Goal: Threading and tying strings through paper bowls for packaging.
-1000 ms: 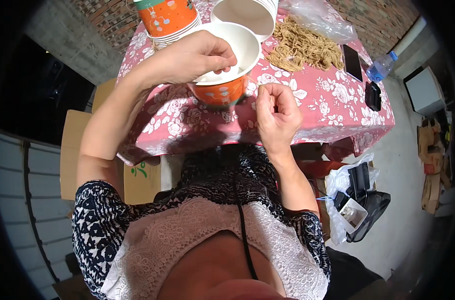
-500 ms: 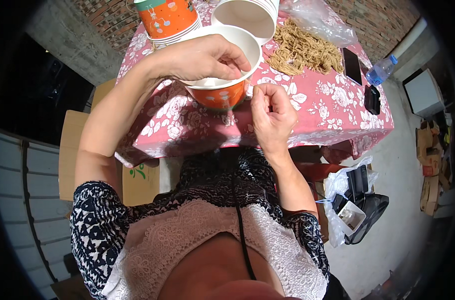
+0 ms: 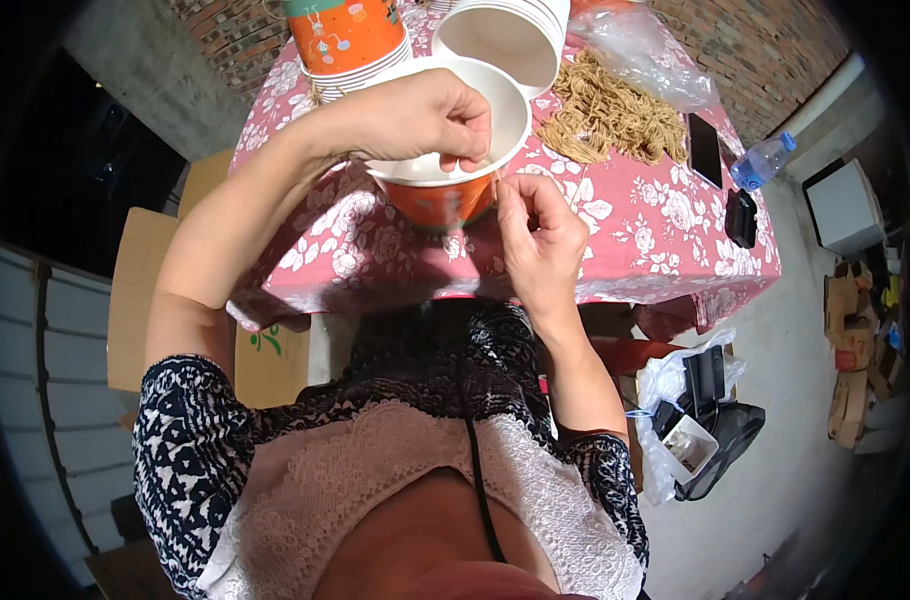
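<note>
An orange paper bucket (image 3: 435, 200) with a white rim and inside stands near the table's front edge. Reaching over it from the left, my left hand (image 3: 420, 120) has its fingertips pinched together inside the near right part of the rim. What they hold, if anything, is hidden. Just outside the rim on the right, my right hand (image 3: 543, 225) is closed, thumb against forefinger. A thin pale strand, seemingly string, shows between those fingertips and the bucket's wall.
Stacked orange buckets (image 3: 347, 38) stand behind on the left, and white-lined buckets (image 3: 500, 45) lie tipped beyond. A heap of tan string (image 3: 615, 110), a plastic bag (image 3: 650, 60), phone (image 3: 704, 150), bottle (image 3: 763, 162) and black case (image 3: 741, 218) occupy the right of the flowered tablecloth (image 3: 665, 215).
My left fingertips have drawn slightly toward me and left inside the rim. My right hand has shifted slightly down, staying beside the bucket. The whole view has moved a little.
</note>
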A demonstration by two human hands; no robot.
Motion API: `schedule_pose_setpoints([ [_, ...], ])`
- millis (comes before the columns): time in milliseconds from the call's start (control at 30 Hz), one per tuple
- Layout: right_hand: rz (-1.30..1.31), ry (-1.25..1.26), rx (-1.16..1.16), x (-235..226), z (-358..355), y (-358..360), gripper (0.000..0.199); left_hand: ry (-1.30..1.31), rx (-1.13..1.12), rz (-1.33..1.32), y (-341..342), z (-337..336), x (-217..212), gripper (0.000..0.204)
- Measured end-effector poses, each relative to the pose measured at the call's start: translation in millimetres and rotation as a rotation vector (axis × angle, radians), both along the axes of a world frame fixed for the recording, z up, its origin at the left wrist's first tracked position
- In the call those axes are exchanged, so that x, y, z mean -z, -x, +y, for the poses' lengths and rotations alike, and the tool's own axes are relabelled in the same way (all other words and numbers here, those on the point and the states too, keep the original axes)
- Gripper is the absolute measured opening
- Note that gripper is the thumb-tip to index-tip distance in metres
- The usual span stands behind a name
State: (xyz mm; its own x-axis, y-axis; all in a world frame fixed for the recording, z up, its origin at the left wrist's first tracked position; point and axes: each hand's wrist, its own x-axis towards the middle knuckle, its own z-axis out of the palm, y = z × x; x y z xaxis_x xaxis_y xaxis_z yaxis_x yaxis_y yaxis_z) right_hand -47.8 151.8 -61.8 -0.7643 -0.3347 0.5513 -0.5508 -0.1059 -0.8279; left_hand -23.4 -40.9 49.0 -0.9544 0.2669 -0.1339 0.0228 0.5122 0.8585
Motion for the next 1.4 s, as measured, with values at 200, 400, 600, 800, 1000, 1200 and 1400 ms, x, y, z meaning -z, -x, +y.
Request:
schedule_pose_setpoints([
  [200, -0.018, 0.025, -0.027, 2.0, -8.6, 3.8, 0.006, 0.045, -0.043, -0.035, -2.5, -7.8, 0.7, 0.027],
  [400, -0.039, 0.049, -0.011, 2.4, -3.3, 9.2, 0.004, 0.157, 0.083, 0.028, 9.1, 3.2, 4.5, 0.014],
  [600, 0.031, -0.121, -0.298, -6.9, 16.8, 15.3, 0.028, 0.17, -0.062, 0.027, -8.8, -2.5, 3.9, 0.02],
  [800, 0.528, -0.407, 0.484, -30.5, 166.6, 120.8, 0.051, 0.147, -0.093, -0.034, -14.1, 6.6, -0.2, 0.012],
  [1000, 0.161, -1.338, 1.099, -63.1, 384.3, 233.6, 0.058, 0.078, -0.095, -0.022, -12.3, 0.1, 6.9, 0.012],
  [1200, -0.247, -1.409, 1.32, -66.6, 501.8, 242.3, 0.048, 0.051, -0.106, -0.019, -11.2, -6.0, 9.9, 0.014],
  [1400, -0.539, -1.405, 1.259, -41.8, 555.1, 268.8, 0.036, 0.129, -0.17, 0.026, -15.0, 0.7, 1.9, 0.014],
])
